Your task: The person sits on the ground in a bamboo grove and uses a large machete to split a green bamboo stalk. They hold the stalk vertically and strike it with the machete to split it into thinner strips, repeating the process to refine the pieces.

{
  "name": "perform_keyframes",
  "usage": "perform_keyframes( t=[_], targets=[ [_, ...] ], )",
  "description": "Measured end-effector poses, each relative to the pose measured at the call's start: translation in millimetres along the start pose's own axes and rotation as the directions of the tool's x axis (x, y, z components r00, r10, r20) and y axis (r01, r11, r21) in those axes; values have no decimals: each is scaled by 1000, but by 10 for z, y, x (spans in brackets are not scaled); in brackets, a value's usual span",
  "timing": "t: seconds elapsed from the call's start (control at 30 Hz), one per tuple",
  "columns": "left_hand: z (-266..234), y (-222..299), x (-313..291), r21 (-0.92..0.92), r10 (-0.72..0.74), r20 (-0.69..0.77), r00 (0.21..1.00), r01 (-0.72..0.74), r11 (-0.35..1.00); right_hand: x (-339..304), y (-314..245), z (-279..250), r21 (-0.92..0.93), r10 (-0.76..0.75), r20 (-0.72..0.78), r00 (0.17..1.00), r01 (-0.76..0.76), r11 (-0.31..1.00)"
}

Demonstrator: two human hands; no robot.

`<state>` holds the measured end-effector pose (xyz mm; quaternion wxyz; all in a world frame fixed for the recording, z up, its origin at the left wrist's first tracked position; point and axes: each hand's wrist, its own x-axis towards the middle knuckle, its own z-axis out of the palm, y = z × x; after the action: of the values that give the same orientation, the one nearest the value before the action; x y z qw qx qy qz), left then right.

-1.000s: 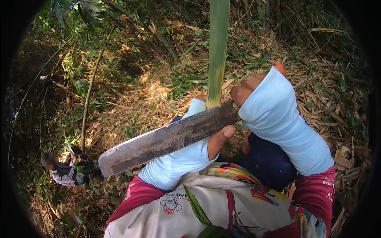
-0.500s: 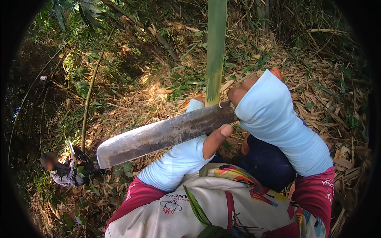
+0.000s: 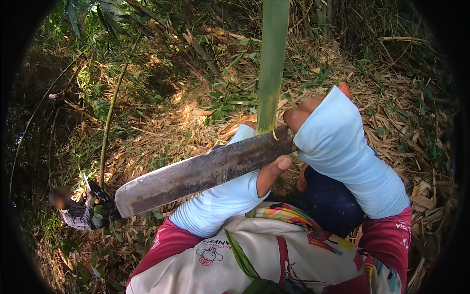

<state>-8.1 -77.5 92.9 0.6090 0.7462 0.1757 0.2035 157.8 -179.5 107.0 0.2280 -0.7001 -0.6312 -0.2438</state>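
Observation:
My right hand [image 3: 306, 110], in a light blue sleeve that covers much of it, is closed round the handle of a machete [image 3: 203, 179]. The broad, dark-stained blade reaches leftward across my front, its blunt end at the left. A long green bamboo strip [image 3: 272, 63] runs from the far edge down to the blade, which hides where it continues. At the strip's near part is my left hand [image 3: 262, 169], its thumb below the blade and its fingers mostly hidden behind it; it seems wrapped round the strip. A thin pale shaving [image 3: 275, 134] sits at the blade where the strip meets it.
Dry bamboo leaves and litter [image 3: 161, 142] cover the ground. Another person [image 3: 81, 213] sits at the left, holding something flat. A thin upright bamboo stem [image 3: 110, 115] rises near them. Green leaves [image 3: 242, 255] lie on my pale shirt; dark blue cloth [image 3: 328, 201] shows below my right arm.
The blade's left end has dropped slightly nearer me and its face has turned a little. The bamboo strip and my left thumb have shifted slightly to the right.

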Motion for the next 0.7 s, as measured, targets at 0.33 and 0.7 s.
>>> perform_keyframes(
  t=[0.33, 0.7],
  targets=[
    [-60, 44, 39, -32, -50, 21, 999, 51, 998, 31, -18, -36, -18, 16, 24, 1000, -16, 1000],
    [-53, 292, 49, -20, -44, 63, 997, 45, 999, 23, -11, -2, 2, -23, 41, 999, 23, 1000]
  ],
)
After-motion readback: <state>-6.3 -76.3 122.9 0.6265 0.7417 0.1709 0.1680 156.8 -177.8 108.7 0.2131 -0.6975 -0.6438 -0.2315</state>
